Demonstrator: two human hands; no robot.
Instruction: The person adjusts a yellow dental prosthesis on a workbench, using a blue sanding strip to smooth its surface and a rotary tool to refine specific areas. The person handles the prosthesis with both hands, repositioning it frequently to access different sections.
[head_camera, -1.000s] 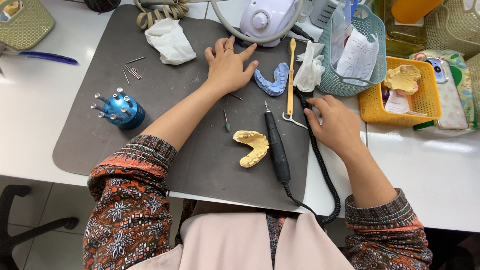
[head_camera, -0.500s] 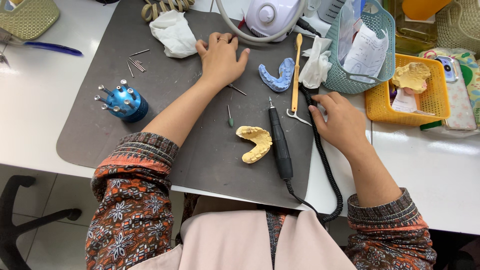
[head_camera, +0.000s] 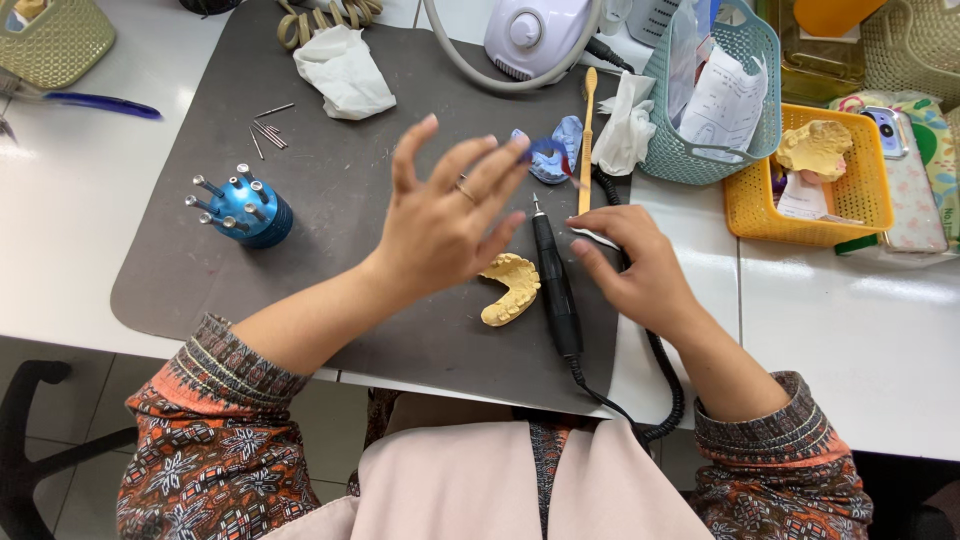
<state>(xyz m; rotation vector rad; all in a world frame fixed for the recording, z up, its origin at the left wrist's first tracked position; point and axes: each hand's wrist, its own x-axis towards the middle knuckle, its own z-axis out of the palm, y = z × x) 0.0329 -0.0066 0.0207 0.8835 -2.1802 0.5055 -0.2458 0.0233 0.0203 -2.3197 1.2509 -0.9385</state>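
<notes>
My left hand (head_camera: 450, 215) hovers above the dark grey mat (head_camera: 200, 270) with fingers spread, holding nothing. It partly covers a yellow dental cast (head_camera: 512, 290) lying on the mat. My right hand (head_camera: 640, 265) rests at the mat's right edge, fingers loosely curled and empty, its thumb close to a black handpiece (head_camera: 555, 285) with a cable. Beyond my left fingertips lies a blue impression tray (head_camera: 555, 152). A wooden-handled tool (head_camera: 587, 130) lies next to it.
A blue bur stand (head_camera: 245, 210) sits at the mat's left, loose burs (head_camera: 268, 130) and a tissue (head_camera: 345, 70) behind it. A white machine (head_camera: 535, 30), teal basket (head_camera: 760, 60), yellow basket (head_camera: 860, 205) and phone (head_camera: 905, 175) line the back right. A green basket (head_camera: 50, 40) and a blue pen (head_camera: 100, 103) lie far left.
My left hand lifted off the far part of the mat and drew back toward me, now over the cast. My right hand shifted slightly left toward the handpiece.
</notes>
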